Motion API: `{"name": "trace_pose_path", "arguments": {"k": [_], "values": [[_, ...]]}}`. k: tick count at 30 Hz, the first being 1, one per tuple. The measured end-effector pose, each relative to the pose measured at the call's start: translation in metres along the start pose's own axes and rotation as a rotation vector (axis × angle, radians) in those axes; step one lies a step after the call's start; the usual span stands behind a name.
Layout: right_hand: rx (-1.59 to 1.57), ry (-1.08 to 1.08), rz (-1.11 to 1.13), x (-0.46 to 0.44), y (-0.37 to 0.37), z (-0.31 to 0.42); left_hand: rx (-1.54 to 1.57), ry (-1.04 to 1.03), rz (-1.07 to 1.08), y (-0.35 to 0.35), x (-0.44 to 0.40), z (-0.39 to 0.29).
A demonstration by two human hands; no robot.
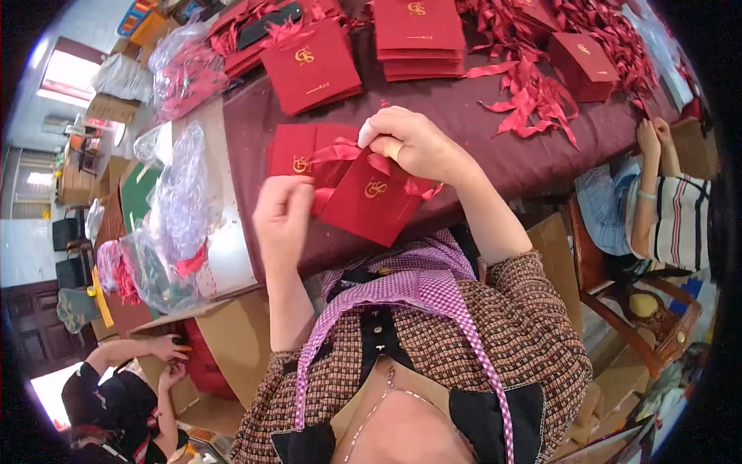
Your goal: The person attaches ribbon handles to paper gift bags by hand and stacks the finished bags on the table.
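Observation:
A small red gift bag (371, 197) with a gold monogram hangs tilted just over the table's near edge. At its top, my right hand (413, 143) is closed, pinching the red ribbon (336, 155) of the bag; pale coverings show on its thumb and a fingertip. My left hand (283, 216) is closed beside the bag's left side, next to a ribbon end; whatever its fingers hold is hidden. Under and behind the bag lies another red bag (290, 147) with the same monogram, flat on the dark red tablecloth (247, 185).
Stacked red bags (421, 39) and a fanned stack (313, 69) lie farther back. Loose ribbons (533, 100) spread around a bag pile (583, 66) at right. Clear plastic bags (182, 185) cover the left side. Co-workers' hands (653, 139) show at right and lower left.

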State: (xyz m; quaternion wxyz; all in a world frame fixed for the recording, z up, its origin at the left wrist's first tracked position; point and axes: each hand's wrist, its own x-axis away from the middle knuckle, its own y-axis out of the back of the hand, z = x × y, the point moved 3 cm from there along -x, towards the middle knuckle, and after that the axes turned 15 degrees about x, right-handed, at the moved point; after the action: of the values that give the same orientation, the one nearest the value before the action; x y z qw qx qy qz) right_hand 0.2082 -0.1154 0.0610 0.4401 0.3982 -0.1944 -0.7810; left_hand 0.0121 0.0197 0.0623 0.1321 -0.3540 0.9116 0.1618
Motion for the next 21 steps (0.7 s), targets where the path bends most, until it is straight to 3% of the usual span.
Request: {"name": "trace_pose_path", "arguments": {"k": [2, 5, 7, 10, 13, 14, 17, 21], "values": [[-0.085, -0.025, 0.017, -0.001, -0.005, -0.006, -0.139, 0.033, 0.148, -0.019, 0.005, -0.01], [-0.191, -0.073, -0.015, -0.002, -0.013, -0.01, -0.157, -0.04, 0.158, -0.026, 0.009, 0.005], [-0.326, -0.318, -0.023, 0.001, -0.005, -0.006, -0.127, 0.027, 0.077, -0.026, 0.006, 0.003], [0.039, -0.154, -0.154, 0.017, 0.005, -0.023, -0.166, 0.01, 0.041, -0.023, 0.003, 0.019], [0.097, -0.121, 0.058, 0.046, 0.017, -0.025, -0.223, 0.065, 0.018, -0.02, 0.003, 0.026], [0.143, -0.117, 0.137, 0.056, 0.017, -0.029, -0.158, 0.1, 0.007, -0.019, 0.003, 0.028], [0.42, -0.196, 0.107, 0.088, 0.011, -0.027, 0.061, 0.243, -0.039, -0.018, 0.001, 0.035], [0.376, -0.205, -0.01, 0.099, 0.009, -0.042, 0.604, 0.483, -0.094, -0.021, -0.004, 0.038]]}}
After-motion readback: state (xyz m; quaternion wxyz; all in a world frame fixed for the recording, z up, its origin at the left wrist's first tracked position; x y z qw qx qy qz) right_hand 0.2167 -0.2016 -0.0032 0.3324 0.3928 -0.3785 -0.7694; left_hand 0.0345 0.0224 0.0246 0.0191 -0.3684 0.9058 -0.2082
